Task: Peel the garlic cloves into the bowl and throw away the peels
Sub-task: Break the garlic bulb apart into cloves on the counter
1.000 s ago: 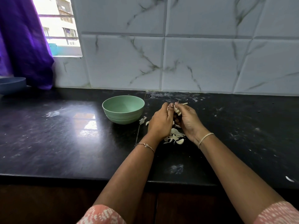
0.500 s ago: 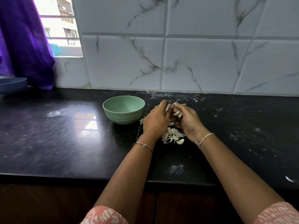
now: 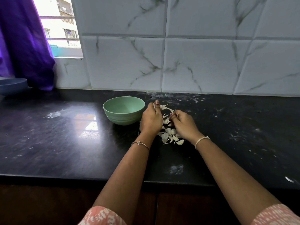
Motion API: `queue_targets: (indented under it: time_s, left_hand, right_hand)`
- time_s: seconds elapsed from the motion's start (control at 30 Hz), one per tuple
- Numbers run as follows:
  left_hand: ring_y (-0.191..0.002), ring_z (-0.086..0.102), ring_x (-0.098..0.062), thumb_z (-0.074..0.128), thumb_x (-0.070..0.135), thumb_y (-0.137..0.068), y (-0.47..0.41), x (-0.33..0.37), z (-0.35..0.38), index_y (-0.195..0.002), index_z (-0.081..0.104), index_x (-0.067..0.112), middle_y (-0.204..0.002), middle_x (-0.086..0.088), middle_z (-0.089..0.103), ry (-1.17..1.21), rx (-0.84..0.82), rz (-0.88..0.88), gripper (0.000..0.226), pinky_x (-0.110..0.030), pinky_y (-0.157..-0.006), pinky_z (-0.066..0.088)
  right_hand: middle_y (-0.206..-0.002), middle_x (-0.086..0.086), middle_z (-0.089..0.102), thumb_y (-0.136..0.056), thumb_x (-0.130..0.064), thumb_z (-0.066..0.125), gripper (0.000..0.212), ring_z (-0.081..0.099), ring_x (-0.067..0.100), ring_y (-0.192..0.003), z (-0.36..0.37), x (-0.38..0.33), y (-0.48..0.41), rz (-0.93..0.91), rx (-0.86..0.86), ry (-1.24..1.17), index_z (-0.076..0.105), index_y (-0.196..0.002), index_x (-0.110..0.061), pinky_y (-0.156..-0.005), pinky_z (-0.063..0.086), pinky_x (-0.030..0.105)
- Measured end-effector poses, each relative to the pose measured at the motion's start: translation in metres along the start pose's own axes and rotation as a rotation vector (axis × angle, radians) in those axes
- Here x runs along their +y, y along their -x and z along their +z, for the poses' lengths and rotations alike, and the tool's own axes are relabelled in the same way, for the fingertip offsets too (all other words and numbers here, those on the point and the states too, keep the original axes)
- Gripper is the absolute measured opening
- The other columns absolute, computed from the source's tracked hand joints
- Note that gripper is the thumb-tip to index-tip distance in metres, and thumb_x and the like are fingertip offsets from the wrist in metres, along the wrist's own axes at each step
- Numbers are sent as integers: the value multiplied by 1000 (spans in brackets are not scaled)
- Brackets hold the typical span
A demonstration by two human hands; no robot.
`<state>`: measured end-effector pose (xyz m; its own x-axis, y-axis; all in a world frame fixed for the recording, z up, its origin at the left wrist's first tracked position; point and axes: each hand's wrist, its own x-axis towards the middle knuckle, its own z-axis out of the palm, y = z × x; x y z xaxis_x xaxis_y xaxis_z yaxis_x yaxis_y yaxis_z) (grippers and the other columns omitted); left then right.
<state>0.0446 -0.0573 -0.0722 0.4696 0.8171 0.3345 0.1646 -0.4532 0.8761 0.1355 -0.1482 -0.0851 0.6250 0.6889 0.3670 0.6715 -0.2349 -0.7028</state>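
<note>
A pale green bowl [image 3: 124, 109] stands on the black counter, its inside looking bare. Just right of it, my left hand [image 3: 151, 118] pinches one end of a strip of garlic peel [image 3: 165, 108] between thumb and fingers. My right hand [image 3: 182, 124] pinches the other end, a little lower and to the right; whether it holds a clove is hidden by the fingers. Between and below the two hands lies a heap of several whitish garlic cloves and peels [image 3: 170, 135] on the counter.
The black counter [image 3: 65, 143] is dusted with white specks, and one peel scrap [image 3: 289, 179] lies near its front right edge. A blue dish [image 3: 13, 86] sits far left under a purple curtain [image 3: 26, 46]. A marble-tiled wall rises close behind.
My hands have drawn apart, stretching a strip of peel between them. The left hand moved up and left towards the bowl, and the right hand dropped lower.
</note>
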Motion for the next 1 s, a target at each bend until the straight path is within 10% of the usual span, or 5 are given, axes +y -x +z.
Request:
queue_targets:
  time_s: [0.33, 0.57, 0.77, 1.0]
  left_hand:
    - [-87, 56, -32, 30, 36, -105, 0, 3, 0, -91, 45, 13, -96, -18, 64, 89, 156, 65, 32, -31, -67, 29]
    - [-71, 47, -18, 42, 33, -103, -6, -2, 3, -83, 46, 15, -75, 0, 53, 272, 31, 53, 27, -31, -66, 36]
    - [-69, 50, 0, 66, 23, -91, 2, -2, 9, -99, 61, 16, -77, 14, 54, 80, -209, 165, 12, -6, -60, 39]
    - [-66, 54, -5, 79, 16, -80, 7, -5, 2, -106, 59, 22, -89, 5, 63, 207, -187, 159, 34, -15, -64, 49]
  right_hand:
    - [-88, -10, 71, -94, -39, 59, 17, 67, 13, -84, -1, 0, 2, -69, -26, 169, 68, -100, -27, -87, 51, 40]
    - [-108, -2, 67, -92, -28, 62, 35, 62, 12, -106, -3, -4, -2, 9, 34, -359, 60, -127, -24, -101, 47, 40]
    - [-83, -3, 60, -97, -20, 57, 13, 56, 1, -67, -18, -12, 1, 92, 67, -698, 59, -110, -18, -56, 43, 13]
    - [-83, 1, 66, -92, -5, 63, 9, 62, 9, -72, -45, 6, 0, 139, 206, -531, 63, -88, -14, -66, 52, 19]
